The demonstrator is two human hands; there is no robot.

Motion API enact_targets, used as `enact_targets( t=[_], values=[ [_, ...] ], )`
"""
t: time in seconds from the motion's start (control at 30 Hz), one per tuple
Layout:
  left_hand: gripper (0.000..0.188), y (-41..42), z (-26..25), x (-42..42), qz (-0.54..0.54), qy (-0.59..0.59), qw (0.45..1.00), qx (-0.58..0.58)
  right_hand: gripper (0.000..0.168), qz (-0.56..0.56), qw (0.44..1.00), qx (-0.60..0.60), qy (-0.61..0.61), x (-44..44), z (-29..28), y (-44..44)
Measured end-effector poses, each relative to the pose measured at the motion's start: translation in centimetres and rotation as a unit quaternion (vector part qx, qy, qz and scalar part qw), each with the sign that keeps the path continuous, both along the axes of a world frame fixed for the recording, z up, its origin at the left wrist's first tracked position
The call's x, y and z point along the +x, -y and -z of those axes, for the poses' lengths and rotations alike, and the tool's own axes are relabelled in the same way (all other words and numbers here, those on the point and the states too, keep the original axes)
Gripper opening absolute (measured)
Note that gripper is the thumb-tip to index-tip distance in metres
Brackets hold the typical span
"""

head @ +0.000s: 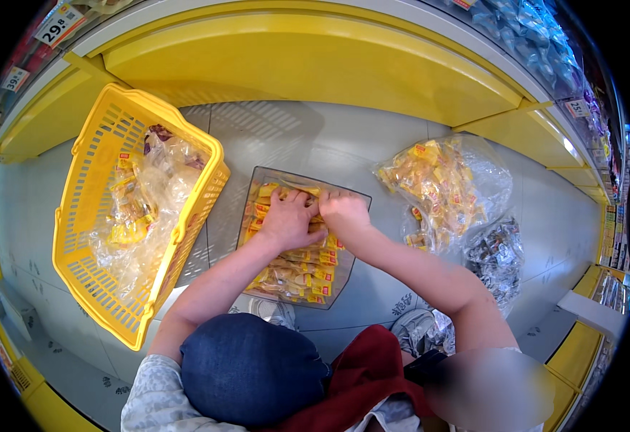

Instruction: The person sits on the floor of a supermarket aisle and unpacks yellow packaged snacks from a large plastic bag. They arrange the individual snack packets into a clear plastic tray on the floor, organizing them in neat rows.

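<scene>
A clear plastic bin (342,281) stands on the floor in front of me, with small yellow-and-red wrapped snack packets (293,275) lined up in rows inside. My left hand (293,218) lies over the packets in the upper middle of the bin, palm down with fingers spread. Beside it, my right hand (343,210) is curled, knuckles up, near the bin's upper right side. Its fingertips are hidden, so whether it grips a packet cannot be told. The two hands are close together at the thumb side.
At left stands a yellow shopping basket (215,156) holding clear bags and packets. Right of the bin lie a large clear bag of yellow packets (439,183) and a bag of dark-wrapped items (496,254). Yellow shelf bases (304,59) curve across the top. My shoes are below the bin.
</scene>
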State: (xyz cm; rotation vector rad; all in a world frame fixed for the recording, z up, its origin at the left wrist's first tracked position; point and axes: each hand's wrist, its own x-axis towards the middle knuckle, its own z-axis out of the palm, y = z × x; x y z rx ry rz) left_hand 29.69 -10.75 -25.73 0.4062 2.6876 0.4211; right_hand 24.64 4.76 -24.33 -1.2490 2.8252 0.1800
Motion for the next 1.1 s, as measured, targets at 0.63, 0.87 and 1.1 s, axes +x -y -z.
enact_targets(
  t=[0.63, 0.87, 1.1],
  values=[
    [0.092, -0.1, 0.4, 1.2, -0.086, -0.128, 0.987, 0.04, 0.023, 0.179, 0.974, 0.121, -0.076, -0.8, 4.8, -20.7],
    [0.1, 0.5, -0.9, -0.2, -0.094, -0.035, 0.995, -0.015, 0.027, 0.195, 0.952, 0.231, -0.043, -3.2, 7.3, -21.5],
    [0.103, 0.4, -0.8, 0.7, -0.101, -0.065, 0.993, -0.012, 0.02, 0.289, 0.94, 0.179, 0.03, -5.6, 8.2, -20.5]
  ],
)
